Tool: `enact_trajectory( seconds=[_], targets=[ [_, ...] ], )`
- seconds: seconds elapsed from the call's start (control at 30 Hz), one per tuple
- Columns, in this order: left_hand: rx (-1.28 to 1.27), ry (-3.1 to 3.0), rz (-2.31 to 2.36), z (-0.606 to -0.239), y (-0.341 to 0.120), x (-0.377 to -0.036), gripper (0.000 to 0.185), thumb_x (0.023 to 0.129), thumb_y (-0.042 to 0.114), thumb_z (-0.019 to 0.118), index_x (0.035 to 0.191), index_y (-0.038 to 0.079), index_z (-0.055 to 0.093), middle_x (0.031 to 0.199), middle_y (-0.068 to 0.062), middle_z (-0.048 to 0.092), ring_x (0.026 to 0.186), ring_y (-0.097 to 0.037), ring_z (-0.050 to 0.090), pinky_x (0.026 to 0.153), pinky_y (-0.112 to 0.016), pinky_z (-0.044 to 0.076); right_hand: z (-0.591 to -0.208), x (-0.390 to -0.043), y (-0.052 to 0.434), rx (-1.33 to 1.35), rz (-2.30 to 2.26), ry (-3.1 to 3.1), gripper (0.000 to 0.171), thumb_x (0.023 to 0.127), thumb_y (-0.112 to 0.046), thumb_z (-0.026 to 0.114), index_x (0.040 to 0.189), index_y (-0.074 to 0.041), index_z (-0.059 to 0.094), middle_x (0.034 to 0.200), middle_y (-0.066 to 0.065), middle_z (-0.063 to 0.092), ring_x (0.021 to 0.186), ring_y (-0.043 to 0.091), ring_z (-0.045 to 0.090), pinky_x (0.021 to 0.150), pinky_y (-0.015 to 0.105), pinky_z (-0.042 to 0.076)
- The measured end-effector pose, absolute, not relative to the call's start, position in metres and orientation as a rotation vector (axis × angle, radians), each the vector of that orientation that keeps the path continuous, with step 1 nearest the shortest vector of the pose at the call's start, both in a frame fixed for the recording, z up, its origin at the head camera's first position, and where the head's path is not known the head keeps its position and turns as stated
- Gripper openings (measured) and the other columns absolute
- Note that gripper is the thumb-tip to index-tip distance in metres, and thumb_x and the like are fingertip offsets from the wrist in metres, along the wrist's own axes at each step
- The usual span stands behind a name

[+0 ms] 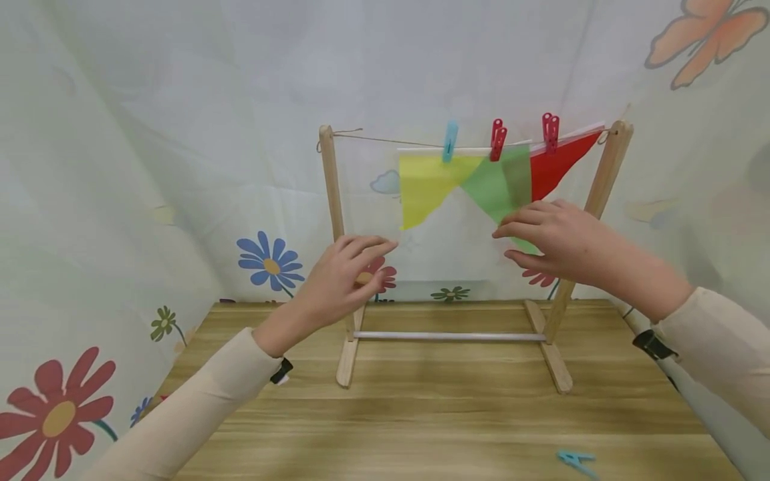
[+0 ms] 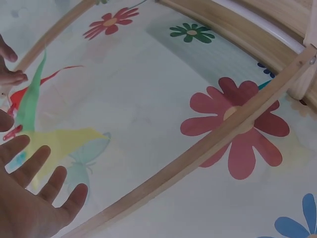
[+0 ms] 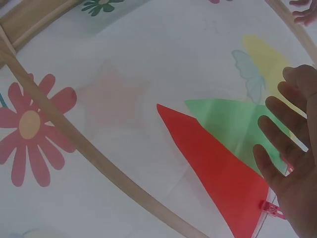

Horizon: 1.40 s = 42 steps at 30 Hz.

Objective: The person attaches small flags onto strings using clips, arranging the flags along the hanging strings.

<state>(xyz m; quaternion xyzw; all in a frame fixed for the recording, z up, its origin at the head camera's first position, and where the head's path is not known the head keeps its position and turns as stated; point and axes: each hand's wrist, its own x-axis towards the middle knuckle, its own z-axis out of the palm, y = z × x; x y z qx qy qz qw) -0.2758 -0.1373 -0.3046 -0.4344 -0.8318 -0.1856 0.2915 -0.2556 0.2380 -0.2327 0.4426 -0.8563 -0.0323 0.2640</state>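
Note:
A small wooden rack (image 1: 331,194) stands on the table with a string across its top. A yellow flag (image 1: 424,187), a green flag (image 1: 496,187) and a red flag (image 1: 553,167) hang from the string, held by a blue peg (image 1: 449,141) and two red pegs (image 1: 496,139). My left hand (image 1: 345,277) hovers open beside the left post, below the yellow flag's tip, holding nothing. My right hand (image 1: 550,240) is open with straight fingers at the lower tip of the green flag; whether it touches it I cannot tell. The wrist views show spread fingers (image 2: 34,191) and the red flag (image 3: 218,183).
A loose blue peg (image 1: 575,459) lies on the wooden table (image 1: 421,414) at the front right. A flower-printed cloth (image 1: 120,200) hangs behind and to both sides. The rack's feet and white crossbar (image 1: 448,336) sit toward the back of the table.

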Motion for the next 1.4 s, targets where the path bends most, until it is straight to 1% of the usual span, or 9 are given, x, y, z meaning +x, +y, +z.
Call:
enact_trajectory(
  seconds=[0.17, 0.37, 0.53, 0.67, 0.8, 0.9, 1.13, 1.27, 1.4],
  targets=[
    [-1.151, -2.232, -0.464, -0.305, -0.145, -0.275, 0.045, 0.096, 0.017, 0.060, 0.141, 0.013, 0.060, 0.137, -0.006, 0.061, 0.121, -0.028, 0.053, 0.104, -0.048, 0.044, -0.241, -0.257, 0.243, 1.214, -0.083, -2.307, 0.042, 0.078, -0.018, 0.087, 0.117, -0.011, 0.072, 0.111, 0.007, 0.073, 0.102, 0.029, 0.067, 0.079, 0.048, 0.056],
    [-1.136, -2.263, -0.448, -0.309, -0.156, -0.272, 0.045, 0.096, 0.018, 0.064, 0.141, 0.014, 0.061, 0.137, -0.005, 0.061, 0.122, -0.028, 0.053, 0.103, -0.048, 0.045, -0.258, -0.255, 0.253, 1.233, -0.040, -2.316, 0.044, 0.076, -0.016, 0.089, 0.117, -0.012, 0.073, 0.110, 0.005, 0.073, 0.097, 0.026, 0.067, 0.079, 0.047, 0.056],
    [-1.136, -2.292, -0.461, -0.313, -0.170, -0.270, 0.045, 0.097, 0.018, 0.063, 0.141, 0.015, 0.060, 0.138, -0.005, 0.061, 0.122, -0.029, 0.052, 0.102, -0.051, 0.044, -0.272, -0.252, 0.259, 1.223, -0.006, -2.343, 0.045, 0.075, -0.015, 0.089, 0.117, -0.013, 0.073, 0.112, 0.005, 0.073, 0.101, 0.027, 0.067, 0.081, 0.050, 0.057],
    [-1.119, -2.283, -0.457, -0.316, -0.180, -0.269, 0.045, 0.095, 0.016, 0.066, 0.140, 0.014, 0.061, 0.137, -0.007, 0.061, 0.122, -0.031, 0.052, 0.102, -0.052, 0.043, -0.280, -0.249, 0.261, 1.202, -0.006, -2.373, 0.043, 0.077, -0.017, 0.088, 0.117, -0.012, 0.074, 0.114, 0.006, 0.073, 0.105, 0.028, 0.067, 0.084, 0.050, 0.056],
    [-1.105, -2.297, -0.437, -0.321, -0.186, -0.266, 0.045, 0.095, 0.016, 0.067, 0.139, 0.011, 0.062, 0.137, -0.009, 0.061, 0.123, -0.032, 0.052, 0.103, -0.053, 0.043, -0.287, -0.247, 0.265, 1.204, 0.005, -2.371, 0.043, 0.076, -0.017, 0.089, 0.116, -0.011, 0.074, 0.112, 0.006, 0.073, 0.103, 0.028, 0.067, 0.082, 0.049, 0.057],
    [-1.094, -2.331, -0.416, -0.324, -0.188, -0.263, 0.045, 0.095, 0.018, 0.066, 0.140, 0.012, 0.061, 0.138, -0.010, 0.061, 0.123, -0.032, 0.053, 0.104, -0.053, 0.044, -0.293, -0.246, 0.268, 1.200, 0.006, -2.381, 0.043, 0.075, -0.017, 0.089, 0.115, -0.011, 0.074, 0.111, 0.006, 0.074, 0.101, 0.027, 0.068, 0.081, 0.046, 0.059],
    [-1.089, -2.367, -0.395, -0.333, -0.192, -0.260, 0.046, 0.096, 0.020, 0.067, 0.141, 0.013, 0.060, 0.139, -0.008, 0.060, 0.124, -0.030, 0.053, 0.102, -0.054, 0.045, -0.307, -0.243, 0.279, 1.168, 0.011, -2.413, 0.043, 0.075, -0.019, 0.090, 0.115, -0.011, 0.075, 0.112, 0.006, 0.074, 0.105, 0.029, 0.068, 0.085, 0.052, 0.058],
    [-1.093, -2.381, -0.395, -0.340, -0.194, -0.258, 0.047, 0.095, 0.018, 0.068, 0.141, 0.012, 0.060, 0.139, -0.009, 0.060, 0.124, -0.030, 0.053, 0.103, -0.054, 0.045, -0.315, -0.242, 0.282, 1.191, 0.027, -2.392, 0.043, 0.073, -0.017, 0.090, 0.114, -0.012, 0.075, 0.111, 0.004, 0.074, 0.105, 0.027, 0.068, 0.085, 0.050, 0.058],
    [-1.080, -2.411, -0.382, -0.349, -0.197, -0.256, 0.048, 0.094, 0.017, 0.068, 0.141, 0.013, 0.059, 0.138, -0.009, 0.060, 0.124, -0.030, 0.053, 0.103, -0.054, 0.046, -0.327, -0.241, 0.285, 1.233, 0.036, -2.369, 0.041, 0.073, -0.016, 0.090, 0.111, -0.012, 0.075, 0.108, 0.002, 0.073, 0.101, 0.024, 0.067, 0.081, 0.046, 0.059]
  ],
)
